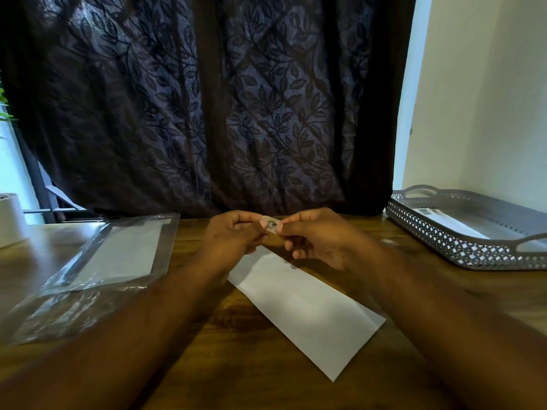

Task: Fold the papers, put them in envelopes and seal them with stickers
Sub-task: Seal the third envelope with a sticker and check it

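A small stamp-like sticker (271, 225) with a serrated edge is held above the table, near its far edge. My left hand (233, 233) pinches its left side and my right hand (313, 236) pinches its right side. Below the hands a white envelope (307, 312) lies flat and slanted on the wooden table (236, 365). Its upper end is hidden under my hands.
A clear plastic sleeve with white sheets (118, 254) lies on the left, with a crumpled plastic wrapper (62, 316) in front of it. A grey perforated tray (467, 232) at the right holds an envelope (450, 221) with a sticker. A dark leaf-patterned curtain (222, 99) hangs behind.
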